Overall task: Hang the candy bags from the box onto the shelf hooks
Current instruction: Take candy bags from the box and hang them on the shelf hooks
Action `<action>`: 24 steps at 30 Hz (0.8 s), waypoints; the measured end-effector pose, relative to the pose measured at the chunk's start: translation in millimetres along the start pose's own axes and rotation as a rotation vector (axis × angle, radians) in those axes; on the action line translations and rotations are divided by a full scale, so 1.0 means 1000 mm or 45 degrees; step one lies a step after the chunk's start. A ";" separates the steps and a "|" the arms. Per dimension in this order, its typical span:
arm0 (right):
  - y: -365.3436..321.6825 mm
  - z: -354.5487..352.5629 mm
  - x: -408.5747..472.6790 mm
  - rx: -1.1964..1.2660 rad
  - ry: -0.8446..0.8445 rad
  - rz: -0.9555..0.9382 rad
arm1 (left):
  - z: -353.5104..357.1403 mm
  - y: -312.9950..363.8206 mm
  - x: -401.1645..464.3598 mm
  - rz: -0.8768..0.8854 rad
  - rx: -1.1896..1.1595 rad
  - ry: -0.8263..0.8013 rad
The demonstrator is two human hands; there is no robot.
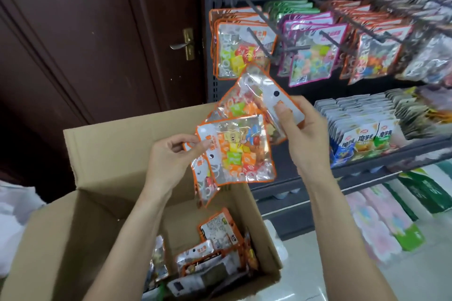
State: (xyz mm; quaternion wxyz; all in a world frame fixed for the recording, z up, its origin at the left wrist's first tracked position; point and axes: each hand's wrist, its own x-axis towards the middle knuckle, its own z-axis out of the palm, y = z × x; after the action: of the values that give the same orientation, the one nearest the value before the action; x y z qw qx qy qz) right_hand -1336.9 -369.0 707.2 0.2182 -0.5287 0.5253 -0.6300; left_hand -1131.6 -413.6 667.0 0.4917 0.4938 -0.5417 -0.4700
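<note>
While both hands are raised over the open cardboard box (pixel 80 215), each grasps candy bags. The left hand (pixel 171 161) pinches the white header of an orange-edged candy bag (pixel 238 151) between thumb and fingers, with at least one further bag (pixel 204 186) held behind it and hanging lower. The right hand (pixel 300 129) grips the white header strip of a second orange-edged bag (pixel 244 102), thumb pressed just below its hanging hole; this bag is tilted, its upper corner near the bags already hung (pixel 241 54) on the leftmost shelf hook (pixel 260 45). More bags (pixel 215 239) lie loose in the bottom of the box. Pink-edged bags (pixel 313 56) hang on the adjacent hook. A dark wooden door (pixel 97 32) stands to the left of the shelf.
</note>
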 end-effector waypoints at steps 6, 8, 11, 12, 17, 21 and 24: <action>-0.011 -0.024 0.043 -0.217 -0.056 -0.348 | -0.005 -0.001 0.001 0.057 0.282 0.151; -0.011 -0.024 0.057 -0.046 -0.007 -0.316 | -0.004 0.003 -0.001 0.077 0.357 0.175; -0.006 -0.019 0.072 0.062 0.026 -0.283 | 0.002 0.012 -0.005 0.123 0.419 0.199; -0.005 -0.017 0.075 0.073 0.027 -0.273 | 0.005 0.015 -0.007 0.150 0.446 0.190; -0.003 -0.012 0.082 0.076 0.029 -0.225 | 0.016 0.023 -0.011 0.252 0.534 0.176; -0.006 -0.013 0.088 0.034 0.018 -0.218 | 0.020 0.020 -0.011 0.301 0.575 0.190; -0.009 -0.015 0.088 0.033 0.019 -0.241 | 0.025 0.017 -0.010 0.362 0.567 0.258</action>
State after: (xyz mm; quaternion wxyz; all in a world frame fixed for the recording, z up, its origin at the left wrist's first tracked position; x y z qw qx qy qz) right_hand -1378.6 -432.2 755.5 0.1604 -0.5685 0.4664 -0.6584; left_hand -1157.1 -401.9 681.7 0.4836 0.5532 -0.6437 -0.2140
